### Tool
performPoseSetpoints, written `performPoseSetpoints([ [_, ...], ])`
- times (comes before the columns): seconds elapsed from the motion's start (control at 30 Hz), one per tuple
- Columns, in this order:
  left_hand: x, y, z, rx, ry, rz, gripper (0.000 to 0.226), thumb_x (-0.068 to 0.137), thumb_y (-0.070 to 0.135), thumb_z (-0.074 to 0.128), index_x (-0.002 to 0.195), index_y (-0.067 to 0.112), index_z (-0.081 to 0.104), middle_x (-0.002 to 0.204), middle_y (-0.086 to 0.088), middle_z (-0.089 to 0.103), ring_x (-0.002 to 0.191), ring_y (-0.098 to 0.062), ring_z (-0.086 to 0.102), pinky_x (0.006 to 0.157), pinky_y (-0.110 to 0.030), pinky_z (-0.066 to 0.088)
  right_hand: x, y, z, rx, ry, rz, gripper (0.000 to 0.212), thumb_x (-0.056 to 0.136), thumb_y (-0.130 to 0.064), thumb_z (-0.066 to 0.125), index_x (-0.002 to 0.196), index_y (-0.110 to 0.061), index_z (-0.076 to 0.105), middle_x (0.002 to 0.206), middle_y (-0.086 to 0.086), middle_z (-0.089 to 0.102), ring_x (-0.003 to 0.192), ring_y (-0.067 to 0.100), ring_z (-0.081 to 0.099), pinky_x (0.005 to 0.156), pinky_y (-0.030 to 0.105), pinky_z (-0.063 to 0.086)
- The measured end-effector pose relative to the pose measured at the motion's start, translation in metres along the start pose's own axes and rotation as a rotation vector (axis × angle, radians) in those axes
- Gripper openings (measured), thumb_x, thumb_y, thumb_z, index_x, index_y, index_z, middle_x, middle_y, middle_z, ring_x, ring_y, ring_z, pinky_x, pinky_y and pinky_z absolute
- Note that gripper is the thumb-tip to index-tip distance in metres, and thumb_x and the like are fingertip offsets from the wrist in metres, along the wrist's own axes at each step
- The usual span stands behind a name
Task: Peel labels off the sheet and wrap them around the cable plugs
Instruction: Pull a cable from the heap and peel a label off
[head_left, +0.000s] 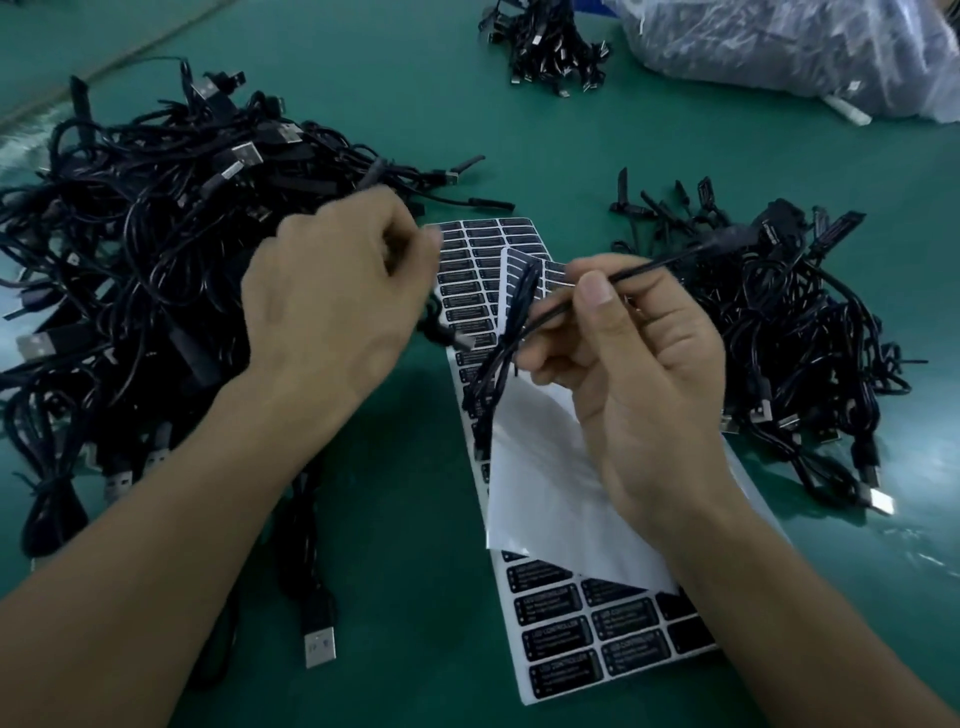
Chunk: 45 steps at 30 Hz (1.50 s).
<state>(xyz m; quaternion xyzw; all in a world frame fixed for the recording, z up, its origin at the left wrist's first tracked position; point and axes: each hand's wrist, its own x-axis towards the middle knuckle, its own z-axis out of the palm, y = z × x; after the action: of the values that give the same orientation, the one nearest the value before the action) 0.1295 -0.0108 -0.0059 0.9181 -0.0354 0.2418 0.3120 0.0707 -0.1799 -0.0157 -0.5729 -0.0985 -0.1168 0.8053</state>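
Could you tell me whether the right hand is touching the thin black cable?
Touching: the head view shows the right hand pinching the cable between thumb and fingers.

A green work table carries everything. On its left lies a large tangled pile of black USB cables. A smaller cable pile lies on the right. Between them, overlapping label sheets lie flat, the near one showing a white area in its middle. A small cable bundle sits at the far side, near a clear plastic bag of dark contents. One loose USB plug lies at the front left.
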Motion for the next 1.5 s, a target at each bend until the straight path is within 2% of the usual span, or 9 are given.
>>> performPoseSetpoints([
  [0.13,-0.002,-0.003,0.002,0.271,-0.253,0.077,0.019,0.087,0.033,0.073,0.098,0.04,0.058,0.069,0.017,0.058,0.08,-0.012,0.051,0.096,-0.04,0.032,0.003,-0.003,-0.002,0.074,0.04,0.012,0.008,0.099,-0.011,0.049,0.099,-0.012,0.057,0.077,0.002,0.072,0.063,0.019,0.07,0.059,0.028,0.055],
  [0.23,-0.002,-0.005,0.003,0.194,-0.144,0.159,0.02,0.088,0.025,0.071,0.103,0.036,0.063,0.082,0.017,0.065,0.085,-0.014,0.06,0.099,-0.041,0.038,0.004,-0.002,-0.003,0.085,0.056,0.035,0.004,0.096,-0.011,0.054,0.098,-0.013,0.057,0.079,0.004,0.073,0.067,0.021,0.072,0.061,0.028,0.055],
  [0.3,-0.003,-0.001,0.002,-0.045,-0.006,0.187,0.006,0.097,0.027,0.06,0.101,0.029,0.065,0.081,0.015,0.068,0.076,-0.017,0.067,0.082,-0.044,0.054,0.004,0.0,-0.003,0.045,0.059,0.062,0.004,0.094,-0.012,0.058,0.097,-0.014,0.057,0.079,0.006,0.075,0.069,0.023,0.073,0.063,0.028,0.056],
  [0.43,-0.007,0.014,0.003,-0.42,0.013,0.243,0.037,0.106,0.037,0.038,0.098,0.016,0.067,0.076,0.006,0.07,0.063,-0.015,0.066,0.059,-0.043,0.049,0.003,0.006,-0.003,-0.008,0.019,0.113,0.013,0.087,-0.018,0.068,0.095,-0.013,0.059,0.082,0.01,0.076,0.074,0.026,0.075,0.065,0.029,0.058],
  [0.63,-0.017,0.019,0.006,-0.349,-0.267,0.392,0.032,0.098,0.052,0.046,0.101,0.029,0.069,0.066,0.012,0.064,0.059,-0.01,0.061,0.054,-0.036,0.049,0.004,0.007,-0.005,-0.048,0.077,0.084,0.018,0.083,-0.02,0.072,0.096,-0.007,0.068,0.082,0.007,0.075,0.075,0.018,0.072,0.067,0.026,0.056],
  [0.8,-0.015,0.019,0.004,-0.421,-0.243,0.288,0.018,0.096,0.042,0.059,0.086,0.03,0.069,0.062,0.008,0.059,0.049,-0.011,0.049,0.05,-0.027,0.04,0.007,-0.001,-0.01,-0.019,0.265,0.114,0.019,0.096,-0.031,0.059,0.09,-0.016,0.069,0.07,-0.001,0.061,0.061,0.01,0.053,0.056,0.023,0.045],
  [1.03,-0.011,0.019,-0.002,-0.348,-0.214,0.165,0.033,0.089,0.036,0.066,0.063,0.015,0.065,0.05,-0.002,0.054,0.047,-0.019,0.05,0.047,-0.035,0.045,0.011,-0.006,-0.017,-0.029,0.367,0.072,0.013,0.097,-0.01,0.062,0.086,-0.014,0.066,0.072,-0.002,0.06,0.063,0.008,0.052,0.059,0.021,0.046],
  [1.23,-0.018,0.023,-0.004,0.059,-0.145,0.236,0.02,0.094,0.029,0.059,0.109,0.03,0.072,0.1,0.009,0.073,0.096,-0.023,0.065,0.08,-0.041,0.051,0.009,0.001,-0.017,-0.384,0.231,0.002,0.012,0.097,-0.007,0.063,0.092,-0.015,0.071,0.077,-0.002,0.071,0.068,0.005,0.062,0.061,0.016,0.048],
  [1.5,-0.025,0.03,0.007,-0.118,-0.27,0.407,0.027,0.102,0.042,0.051,0.122,0.027,0.061,0.08,0.012,0.066,0.072,-0.017,0.061,0.062,-0.038,0.048,0.007,-0.002,-0.016,-0.485,-0.007,-0.101,0.023,0.101,0.0,0.051,0.107,-0.01,0.071,0.073,-0.018,0.065,0.066,-0.006,0.058,0.064,0.009,0.045],
])
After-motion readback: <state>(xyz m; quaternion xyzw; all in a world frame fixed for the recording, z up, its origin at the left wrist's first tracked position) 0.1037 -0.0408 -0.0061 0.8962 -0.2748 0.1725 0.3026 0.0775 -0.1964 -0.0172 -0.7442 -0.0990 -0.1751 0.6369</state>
